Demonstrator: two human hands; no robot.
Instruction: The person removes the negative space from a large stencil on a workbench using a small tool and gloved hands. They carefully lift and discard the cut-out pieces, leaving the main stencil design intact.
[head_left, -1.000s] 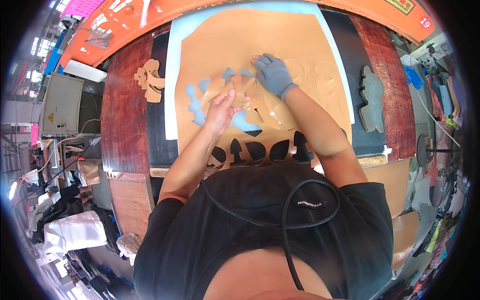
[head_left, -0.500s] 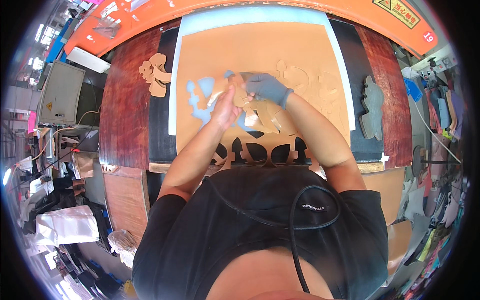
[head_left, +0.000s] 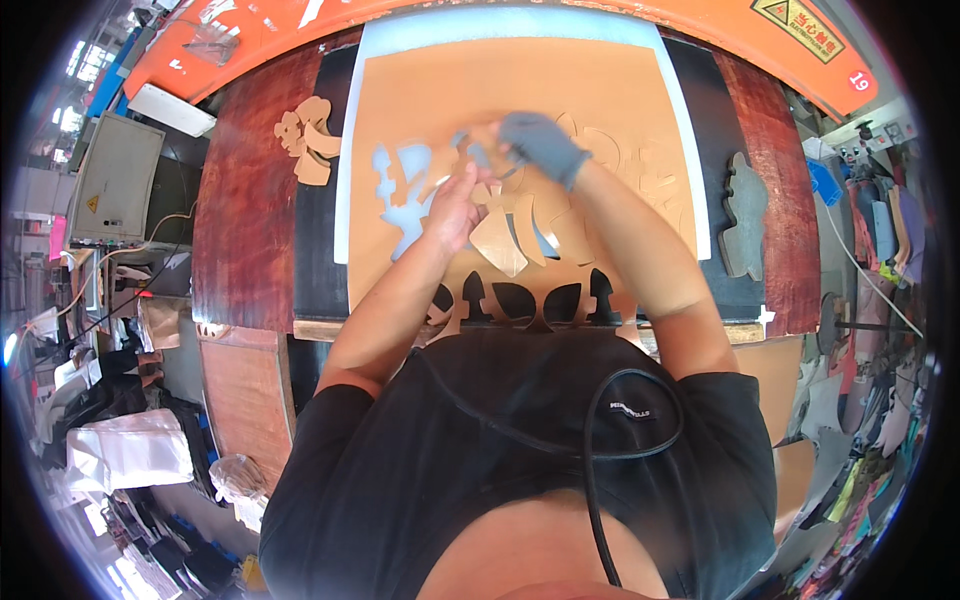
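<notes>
A wide tan sheet, leather-like, lies before me with shaped cuts in it. My bare left hand is closed on tan cut pieces, which fan out below its fingers over the sheet. My right hand, in a grey glove, is just beyond and to the right, above the cut part of the sheet. Its fingers point left and are smeared by motion, so whether they hold a piece is unclear. Left of my left hand, pale board shows through cut-out holes.
A pale board lies under the sheet. Tan cut pieces are piled at the left, and a grey shaped block sits at the right. An orange machine beam spans the far side. Dark holes line the sheet's near edge.
My right hand has moved up and slightly right, away from the left hand. The tan pieces by my left hand have shifted and now hang more spread out below it.
</notes>
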